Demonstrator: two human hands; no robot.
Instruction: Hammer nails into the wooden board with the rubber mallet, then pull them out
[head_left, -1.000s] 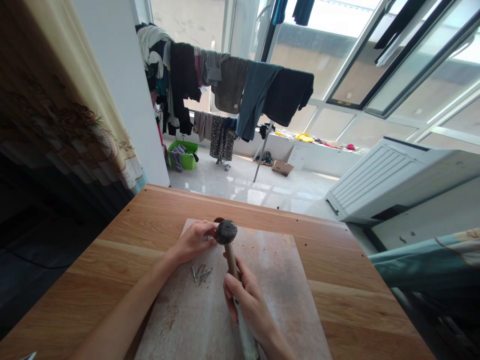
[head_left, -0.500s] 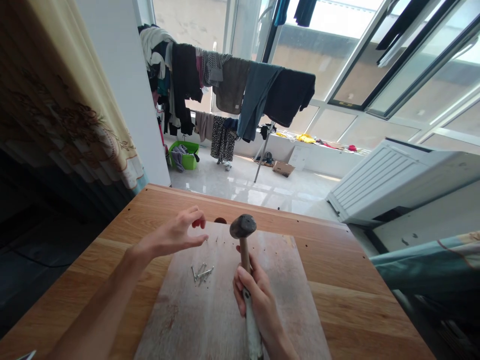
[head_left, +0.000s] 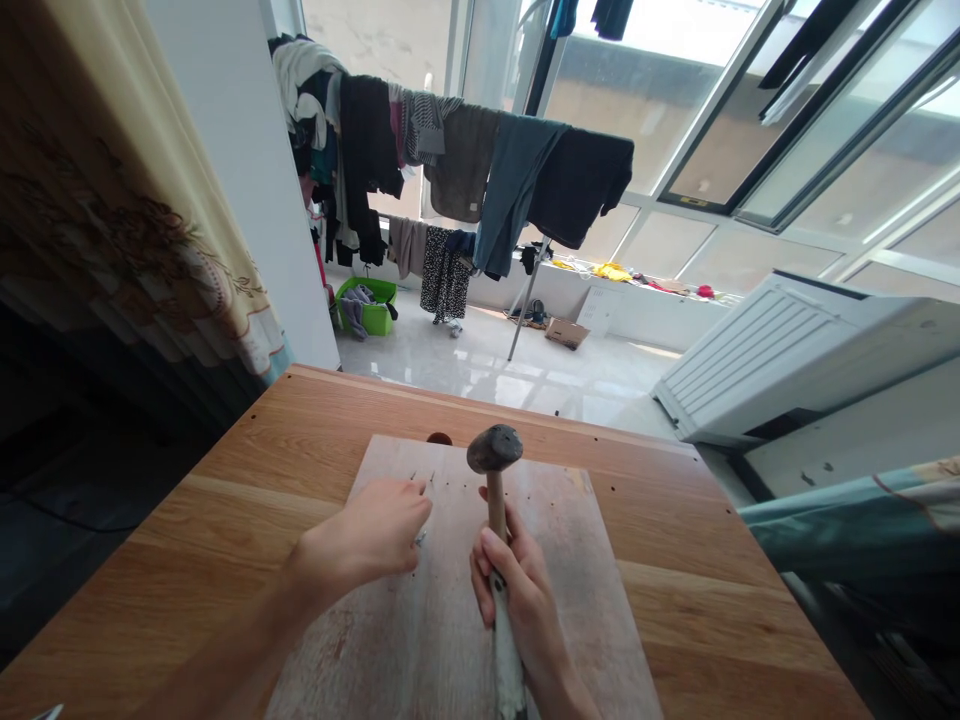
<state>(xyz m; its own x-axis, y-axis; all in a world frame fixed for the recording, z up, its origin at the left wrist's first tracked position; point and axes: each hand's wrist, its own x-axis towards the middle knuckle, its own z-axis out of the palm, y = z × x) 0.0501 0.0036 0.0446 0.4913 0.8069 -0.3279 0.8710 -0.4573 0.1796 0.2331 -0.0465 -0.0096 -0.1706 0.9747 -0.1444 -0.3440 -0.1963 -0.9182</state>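
Observation:
My right hand (head_left: 517, 590) is wrapped round the wooden handle of a hammer (head_left: 494, 470), its dark round head raised above a pale wooden board (head_left: 570, 560). My left hand (head_left: 375, 535) rests low on the board with its fingers curled down over a small pile of nails (head_left: 418, 538), which it mostly hides. Whether the fingers pinch a nail does not show. Two thin nails (head_left: 421, 477) stand upright in the board just beyond the left hand.
The board lies on a wooden table (head_left: 225, 500) with a dark round hole (head_left: 439, 438) at the board's far edge. Beyond the table are a tiled floor, a rack of hanging clothes (head_left: 480, 170), a green basket (head_left: 366, 305) and a white unit (head_left: 787, 350).
My left hand came off the nail near the hammer head, lifted open, then dropped onto the nail pile. The hammer moved right and stayed raised.

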